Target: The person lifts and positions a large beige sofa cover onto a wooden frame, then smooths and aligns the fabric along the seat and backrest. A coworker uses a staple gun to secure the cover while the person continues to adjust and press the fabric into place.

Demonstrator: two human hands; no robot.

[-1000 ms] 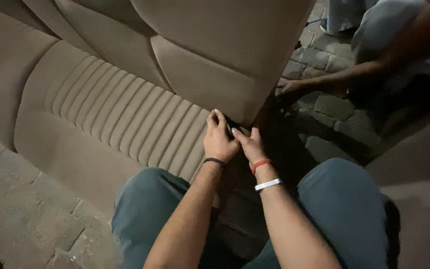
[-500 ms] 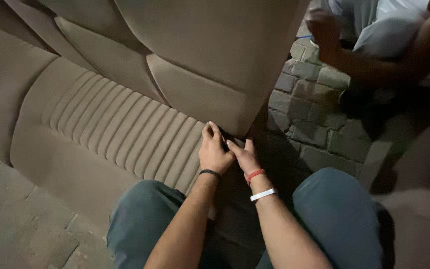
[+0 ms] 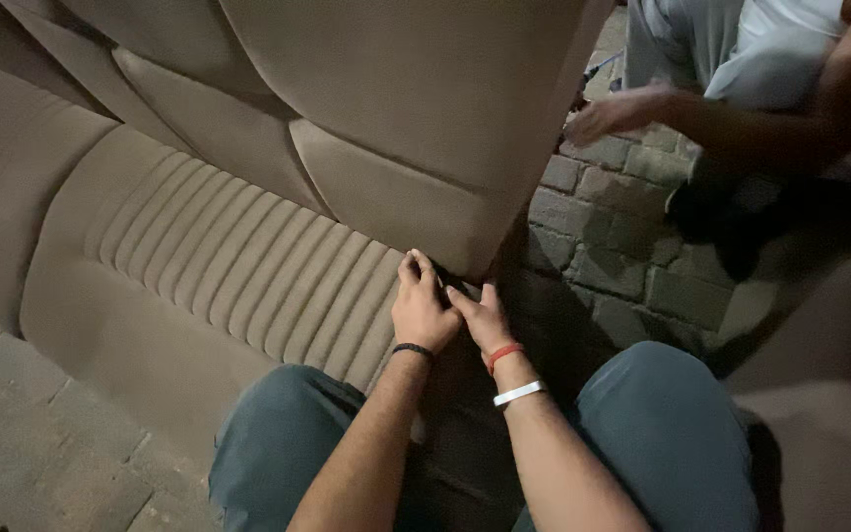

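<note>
We have our left hand [image 3: 424, 310] and right hand [image 3: 483, 317] pressed together, fingers curled narrow, at the lower corner of the seat back [image 3: 416, 212] above the ribbed cushion [image 3: 248, 266], probably working its fabric edge, which wants a firm, careful pull.

Tight corner at the seat edge
The backrest [image 3: 416, 108] overhangs the ribbed cushion [image 3: 248, 266]; open brick paving [image 3: 613, 246] lies right, near another person's hand [image 3: 613, 113].

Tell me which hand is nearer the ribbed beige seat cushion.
Left. The left hand rests on the ribbed beige seat cushion at its right edge; the right hand lies just beyond that edge, over the dark gap.
</note>
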